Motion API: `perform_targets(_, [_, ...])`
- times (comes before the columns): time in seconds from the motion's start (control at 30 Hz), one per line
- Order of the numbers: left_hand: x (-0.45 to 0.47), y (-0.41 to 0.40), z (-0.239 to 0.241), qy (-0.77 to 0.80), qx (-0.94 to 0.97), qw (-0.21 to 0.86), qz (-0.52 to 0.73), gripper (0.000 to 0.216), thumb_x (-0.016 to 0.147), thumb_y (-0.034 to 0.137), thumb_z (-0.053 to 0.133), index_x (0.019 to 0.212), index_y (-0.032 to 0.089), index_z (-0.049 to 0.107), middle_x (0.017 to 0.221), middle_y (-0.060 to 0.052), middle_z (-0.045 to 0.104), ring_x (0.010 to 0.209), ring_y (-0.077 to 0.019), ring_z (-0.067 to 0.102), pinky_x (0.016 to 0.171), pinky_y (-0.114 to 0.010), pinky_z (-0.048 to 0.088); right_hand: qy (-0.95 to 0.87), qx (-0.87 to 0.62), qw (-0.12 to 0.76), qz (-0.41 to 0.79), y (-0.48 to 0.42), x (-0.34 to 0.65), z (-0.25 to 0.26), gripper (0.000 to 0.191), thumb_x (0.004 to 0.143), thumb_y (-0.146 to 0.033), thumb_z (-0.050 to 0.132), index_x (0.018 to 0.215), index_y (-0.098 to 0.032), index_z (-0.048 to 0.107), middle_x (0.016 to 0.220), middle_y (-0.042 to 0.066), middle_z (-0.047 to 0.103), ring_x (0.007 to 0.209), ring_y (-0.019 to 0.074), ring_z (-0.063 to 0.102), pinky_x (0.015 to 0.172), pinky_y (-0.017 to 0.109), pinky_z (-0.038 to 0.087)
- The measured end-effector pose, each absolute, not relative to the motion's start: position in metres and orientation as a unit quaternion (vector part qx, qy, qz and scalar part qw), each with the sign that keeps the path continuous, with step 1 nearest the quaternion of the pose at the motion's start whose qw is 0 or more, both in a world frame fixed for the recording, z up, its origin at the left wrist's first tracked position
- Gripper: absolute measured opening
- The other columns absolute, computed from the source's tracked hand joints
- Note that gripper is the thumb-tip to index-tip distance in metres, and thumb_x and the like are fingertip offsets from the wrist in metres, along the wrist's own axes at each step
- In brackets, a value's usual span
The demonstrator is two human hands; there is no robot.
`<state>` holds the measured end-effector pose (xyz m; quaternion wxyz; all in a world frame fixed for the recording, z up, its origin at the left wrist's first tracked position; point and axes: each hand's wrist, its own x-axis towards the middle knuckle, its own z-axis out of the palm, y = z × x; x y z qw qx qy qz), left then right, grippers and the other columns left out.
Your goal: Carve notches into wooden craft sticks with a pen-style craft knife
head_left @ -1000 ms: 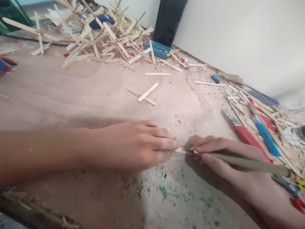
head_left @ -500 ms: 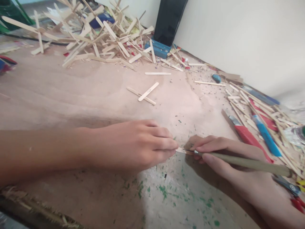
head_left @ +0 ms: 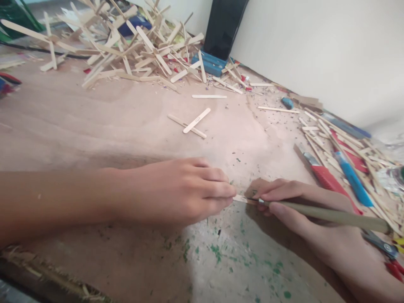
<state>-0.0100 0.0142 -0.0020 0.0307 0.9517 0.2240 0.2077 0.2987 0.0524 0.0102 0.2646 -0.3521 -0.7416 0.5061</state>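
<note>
My left hand (head_left: pixel 189 189) lies palm down in the middle of the table, its fingers closed over a wooden craft stick (head_left: pixel 239 198). Only the stick's right part shows beyond the fingertips, with a dark drawn mark on it. In my right hand (head_left: pixel 303 210) is a slim tool with a long olive handle (head_left: pixel 334 219), held like a pen. Its metal collar and thin dark tip meet the stick. Beyond my hands, a craft stick with a drawn outline (head_left: pixel 197 120) rests across another stick (head_left: pixel 174 120).
A heap of joined craft sticks (head_left: pixel 154 52) covers the back left. At right lie a red cutter (head_left: pixel 331 183), a blue cutter (head_left: pixel 353 179), loose sticks (head_left: pixel 315 143) and red-handled pliers (head_left: pixel 389 250). A dark upright panel (head_left: pixel 224 29) stands in a blue base (head_left: pixel 210 63).
The olive tool has shifted very slightly at the stick, and its handle end has moved a little to the right. My left hand keeps its place.
</note>
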Motion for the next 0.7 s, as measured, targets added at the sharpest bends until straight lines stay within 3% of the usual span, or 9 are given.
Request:
perform_targets(0.13, [-0.0099,0.0136,-0.0010,0.230,0.952,0.024,0.198,0.028,0.121,0.015,0.057,0.128,0.017,0.083,0.145,-0.004,0.082,0.127,-0.0205,0.078,0.107,-0.036,0.058,-0.744,-0.351,0.269,0.502,0.0512,0.2996,0.0114,0.014,0.105,-0.024,0.082,0.109,-0.034,0.091,0.102,0.005,0.089,0.094,0.0236,0.083,0.086,0.035,0.072])
perform_targets(0.23, [-0.0103,0.0137,-0.0008,0.232,0.954,0.020,0.192,0.031,0.122,0.016,0.053,0.129,0.019,0.083,0.146,-0.003,0.082,0.129,-0.0196,0.077,0.108,-0.036,0.057,-0.741,-0.354,0.269,0.503,0.0507,0.2984,0.0126,0.015,0.105,-0.025,0.083,0.110,-0.035,0.092,0.107,0.006,0.090,0.097,0.0259,0.084,0.086,0.037,0.073])
perform_targets(0.7, [-0.0111,0.0139,-0.0007,0.227,0.954,0.030,0.192,0.028,0.119,0.013,0.057,0.129,0.018,0.083,0.147,-0.004,0.082,0.129,-0.0208,0.077,0.109,-0.035,0.057,-0.735,-0.352,0.262,0.517,0.0517,0.2927,0.0165,0.019,0.104,-0.024,0.084,0.114,-0.038,0.093,0.103,0.004,0.090,0.098,0.0260,0.086,0.085,0.036,0.073])
